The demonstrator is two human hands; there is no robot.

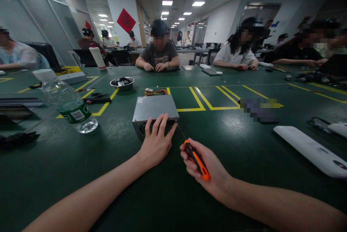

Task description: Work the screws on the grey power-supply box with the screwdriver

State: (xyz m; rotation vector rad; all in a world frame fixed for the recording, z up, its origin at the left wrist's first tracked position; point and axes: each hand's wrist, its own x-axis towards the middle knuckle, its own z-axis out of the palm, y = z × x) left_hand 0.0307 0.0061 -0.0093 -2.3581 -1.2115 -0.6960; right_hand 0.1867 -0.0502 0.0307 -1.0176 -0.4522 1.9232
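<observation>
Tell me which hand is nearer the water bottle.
Left. The left hand is against the metal box, right of the bottle; the right hand, gripping a screwdriver, is farther right.

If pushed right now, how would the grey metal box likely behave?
The grey metal box probably feels rigid, given its metal casing. Its broad, low shape suggests sliding rather than tipping. The coloured wires behind it look floppy and might drag.

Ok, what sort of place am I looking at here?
Probably an indoor workshop or training room: a long green table marked with yellow lines, several people seated around, and a screwdriver in the right hand beside a metal box.
</observation>
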